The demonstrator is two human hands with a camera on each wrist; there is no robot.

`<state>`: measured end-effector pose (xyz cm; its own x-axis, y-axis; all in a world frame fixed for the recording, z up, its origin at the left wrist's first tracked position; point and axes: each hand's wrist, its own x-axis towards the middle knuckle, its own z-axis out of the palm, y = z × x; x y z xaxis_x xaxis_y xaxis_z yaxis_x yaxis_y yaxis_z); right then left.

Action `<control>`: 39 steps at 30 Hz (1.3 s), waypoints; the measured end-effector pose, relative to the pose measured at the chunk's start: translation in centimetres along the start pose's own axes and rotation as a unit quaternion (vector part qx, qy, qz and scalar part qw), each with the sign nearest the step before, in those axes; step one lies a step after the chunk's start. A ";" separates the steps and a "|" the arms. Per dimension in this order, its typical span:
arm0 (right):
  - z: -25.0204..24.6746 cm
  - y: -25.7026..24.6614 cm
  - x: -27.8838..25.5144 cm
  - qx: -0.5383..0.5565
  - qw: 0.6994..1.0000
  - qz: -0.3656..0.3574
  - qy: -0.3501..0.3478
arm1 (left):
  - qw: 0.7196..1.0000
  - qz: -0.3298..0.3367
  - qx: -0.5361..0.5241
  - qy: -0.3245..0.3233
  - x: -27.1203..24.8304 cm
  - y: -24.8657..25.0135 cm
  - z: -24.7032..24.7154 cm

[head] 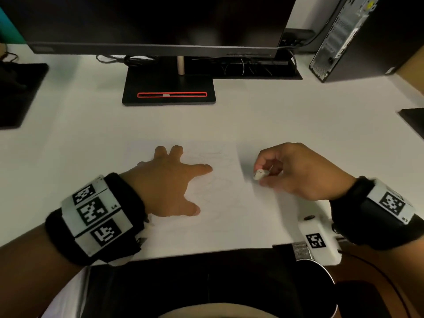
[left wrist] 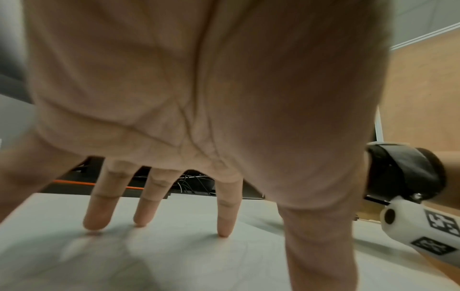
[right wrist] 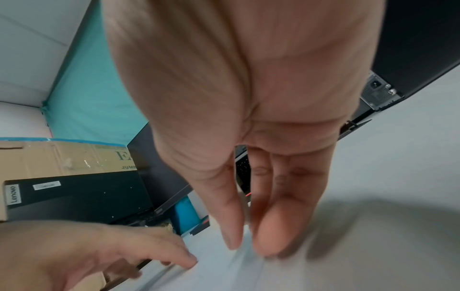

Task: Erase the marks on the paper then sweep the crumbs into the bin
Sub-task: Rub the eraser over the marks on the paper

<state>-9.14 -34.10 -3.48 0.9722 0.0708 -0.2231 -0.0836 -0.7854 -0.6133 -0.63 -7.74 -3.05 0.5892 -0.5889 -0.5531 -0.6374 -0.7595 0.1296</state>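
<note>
A white sheet of paper (head: pixel 220 203) with faint pencil marks lies on the white desk. My left hand (head: pixel 169 180) is spread flat on the sheet's left part, straight fingers (left wrist: pixel 225 216) pressing down on it. My right hand (head: pixel 296 171) is at the sheet's right edge and pinches a small white eraser (head: pixel 260 174) between thumb and fingers. In the right wrist view the right hand's fingertips (right wrist: pixel 268 236) touch the paper's edge and hide the eraser. A round dark bin (head: pixel 321 285) stands below the desk's front edge at the right. No crumbs can be made out.
A monitor on a black stand (head: pixel 168 90) sits behind the paper. A computer tower (head: pixel 358 37) stands at the back right. Another black stand base (head: pixel 18 92) is at the left. A dark flat object (head: pixel 413 118) lies at the right edge.
</note>
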 end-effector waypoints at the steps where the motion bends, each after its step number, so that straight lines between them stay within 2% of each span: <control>1: 0.0 0.1 -0.1 0.017 1.000 0.001 -0.007 | 1.000 0.000 0.009 0.007 0.0 0.3 -0.2; 5: 0.2 0.3 -0.2 0.045 0.999 0.012 -0.027 | 0.999 0.032 -0.017 0.030 0.8 1.8 -1.2; 7: 0.2 0.4 0.0 0.018 0.999 0.001 -0.027 | 0.998 0.044 -0.030 0.014 1.3 2.5 -1.5; 10: 0.3 0.4 0.3 -0.025 0.999 -0.015 -0.032 | 0.999 0.046 0.006 -0.023 1.9 3.1 -1.2; 18: 0.8 -0.4 1.5 -0.100 0.994 -0.040 -0.027 | 0.997 0.041 0.052 -0.039 2.3 3.2 -0.4; 23: 0.3 0.0 2.3 -0.158 0.987 -0.026 0.018 | 0.997 0.035 0.056 -0.044 2.3 3.0 0.0; 27: 2.1 -1.1 1.0 -0.141 0.985 -0.076 -0.070 | 0.997 0.029 0.053 -0.049 2.3 3.1 0.0; 32: 0.7 -0.3 2.0 -0.186 0.982 -0.029 -0.016 | 0.996 0.028 0.065 -0.050 2.5 3.0 0.2; 36: 1.9 -1.4 1.1 -0.163 0.980 -0.067 -0.090 | 0.996 0.028 0.070 -0.048 2.6 3.0 0.3; 39: 0.5 -0.8 1.8 -0.176 0.984 -0.021 -0.036 | 0.996 0.029 0.070 -0.047 2.6 2.9 0.4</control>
<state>-7.40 -33.02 -3.77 0.9540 0.1405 -0.2647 0.0485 -0.9440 -0.3262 -1.15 -11.41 -4.42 0.5049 -0.5970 -0.6235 -0.7355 -0.6756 0.0513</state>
